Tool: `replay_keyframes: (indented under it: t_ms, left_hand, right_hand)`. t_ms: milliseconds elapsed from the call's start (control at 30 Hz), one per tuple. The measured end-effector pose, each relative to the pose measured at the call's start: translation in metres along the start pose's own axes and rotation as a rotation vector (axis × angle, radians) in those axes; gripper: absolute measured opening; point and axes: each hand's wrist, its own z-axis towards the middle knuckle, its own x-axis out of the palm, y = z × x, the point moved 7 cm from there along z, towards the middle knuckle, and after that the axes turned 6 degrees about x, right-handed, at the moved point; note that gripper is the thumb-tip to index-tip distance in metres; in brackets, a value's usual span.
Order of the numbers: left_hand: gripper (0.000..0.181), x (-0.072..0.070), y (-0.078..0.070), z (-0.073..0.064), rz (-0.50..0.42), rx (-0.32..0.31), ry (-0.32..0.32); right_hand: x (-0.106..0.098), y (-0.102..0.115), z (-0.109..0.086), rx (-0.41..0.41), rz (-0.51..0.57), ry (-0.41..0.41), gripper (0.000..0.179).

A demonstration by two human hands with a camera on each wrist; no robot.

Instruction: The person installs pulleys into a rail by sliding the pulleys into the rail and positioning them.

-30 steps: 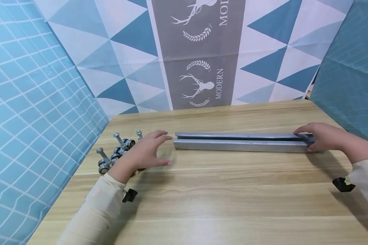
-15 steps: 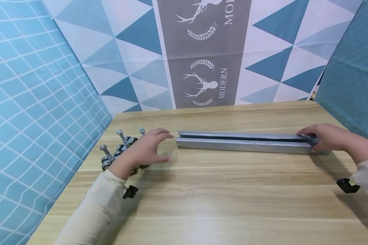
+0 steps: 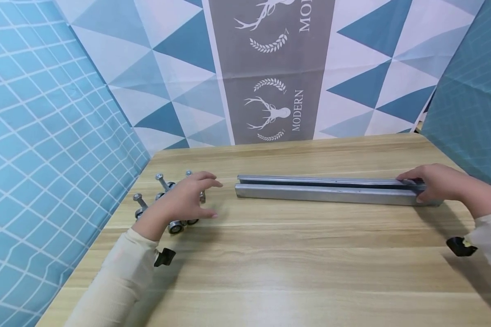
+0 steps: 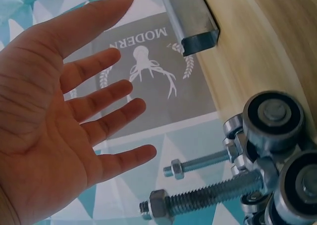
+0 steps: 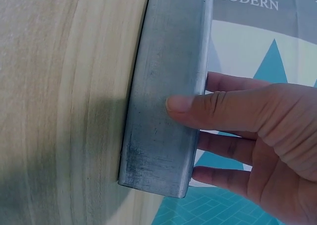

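Just one long silver-grey metal rail can be counted here, laid on one pale wood-grain table, stretched from the middle to the right of the head frame. It's shaped like a squarish channel, with a slot running along the top. The side wall is a bit scuffed, and darker smudges can be spotted near the end in the right wrist view. Its open end is shown at the top of the left wrist frame.

Two bare hands are in shot. The rail's right end is gripped by the right hand, thumb pressed on one side, fingers clamped against the other. The left hand is held with its fingers spread apart, near the rail's left end and in front of some shiny metal roller trolleys at the left of the head frame. Three tilted threaded bolts can be counted there, but the trolley total can't be told, since they're partly covered. Two cream sleeves are seen too.
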Motion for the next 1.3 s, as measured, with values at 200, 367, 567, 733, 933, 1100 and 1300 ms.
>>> replay_keyframes:
  t_ms: [200,367,567,733,933,1100,1300]
  left_hand:
    - [0.067,-0.005,0.005,-0.008,0.013,-0.026,0.005]
    - [0.063,-0.011,0.01,-0.014,0.014,-0.052,0.008]
    - [0.059,-0.016,0.018,-0.022,-0.004,-0.1,0.028]
    - [0.053,-0.017,0.029,-0.031,-0.026,-0.149,0.038]
    - [0.04,-0.016,0.039,-0.038,0.008,-0.133,0.067]
    - [0.034,-0.011,0.047,-0.04,0.037,-0.147,0.144]
    - [0.025,-0.008,0.054,-0.041,0.062,-0.157,0.183]
  right_hand:
    - [-0.002,0.003,-0.001,-0.002,-0.003,-0.001,0.062]
    - [-0.002,0.003,-0.002,0.002,-0.016,-0.007,0.062]
    - [-0.002,0.001,-0.002,0.019,-0.022,0.004,0.063]
    - [-0.001,0.001,-0.001,0.025,-0.013,-0.005,0.063]
    - [-0.001,0.002,0.0,0.024,-0.001,-0.006,0.064]
    - [-0.001,0.002,0.0,0.035,0.002,0.001,0.064]
    - [-0.001,0.003,-0.001,0.033,-0.005,-0.003,0.064]
